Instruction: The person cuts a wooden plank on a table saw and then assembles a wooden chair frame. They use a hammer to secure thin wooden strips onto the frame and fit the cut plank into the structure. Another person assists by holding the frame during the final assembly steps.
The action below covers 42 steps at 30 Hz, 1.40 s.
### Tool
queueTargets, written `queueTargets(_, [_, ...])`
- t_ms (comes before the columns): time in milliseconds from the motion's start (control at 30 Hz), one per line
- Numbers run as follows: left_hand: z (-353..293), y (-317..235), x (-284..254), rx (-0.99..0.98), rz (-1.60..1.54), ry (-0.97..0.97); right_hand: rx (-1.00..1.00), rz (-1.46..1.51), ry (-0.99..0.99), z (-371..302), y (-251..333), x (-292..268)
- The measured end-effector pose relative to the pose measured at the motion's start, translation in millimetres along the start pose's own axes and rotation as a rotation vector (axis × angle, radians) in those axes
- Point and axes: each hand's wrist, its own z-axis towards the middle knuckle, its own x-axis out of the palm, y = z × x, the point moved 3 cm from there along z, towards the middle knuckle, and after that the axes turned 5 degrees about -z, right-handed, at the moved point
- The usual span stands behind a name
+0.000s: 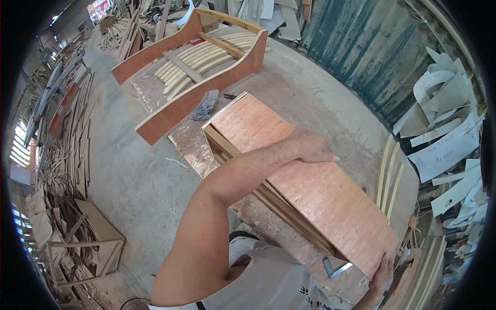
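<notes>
A long reddish plywood panel (330, 196) lies slantwise before me on top of a box-like wooden frame (302, 225), whose pale strips show along the near side. My left hand (309, 146) reaches across the panel and is closed over its far edge, its thumb visible and the other fingers partly hidden. At the near right end, my right hand (382, 273) grips the panel's corner. Close to that hand, a metal try square (336, 268) rests by the frame's near edge.
The worktable (194, 150) also bears a grey cloth (205, 105) and a curved-sided plywood frame (194, 101) over several curved strips (212, 62). Loose wood strips (385, 178) lie on the right. Offcuts (444, 119) lean by the metal wall (361, 57). Scrap wood (72, 155) lines the left.
</notes>
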Motion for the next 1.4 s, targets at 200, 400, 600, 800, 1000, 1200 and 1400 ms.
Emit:
queueTargets(200, [5.6, 3.9, 8.2, -0.074, 0.054, 0.016, 0.003, -0.136, -0.013, 21.6, 0.6, 12.7])
queueTargets(400, [-2.6, 10.2, 4.5, -0.134, 0.045, 0.013, 0.029, -0.043, 0.075, 38.5, -1.7, 23.9])
queueTargets(600, [-3.9, 15.1, 8.4, -0.038, -0.033, -0.121, 0.060, -0.053, 0.061, 42.1, -5.6, 28.6])
queueTargets(800, [-14.6, 6.8, 20.5, 0.061, -0.018, -0.258, 0.105, -0.439, 0.111, 64.7, -12.1, 44.0])
queueTargets(1000, [-17.6, -84.6, 52.6, 0.371, 0.265, 0.149, -0.032, -0.405, 0.199, 73.3, 2.8, 24.9])
queueTargets(1200, [-18.7, -103.0, 55.6, 0.468, 0.410, 0.252, -0.214, -0.542, 0.215, 81.2, -13.5, 15.2])
queueTargets(1400, [-21.6, -101.6, 55.0, 0.486, 0.408, 0.239, -0.217, -0.618, 0.205, 86.8, -11.9, 13.3])
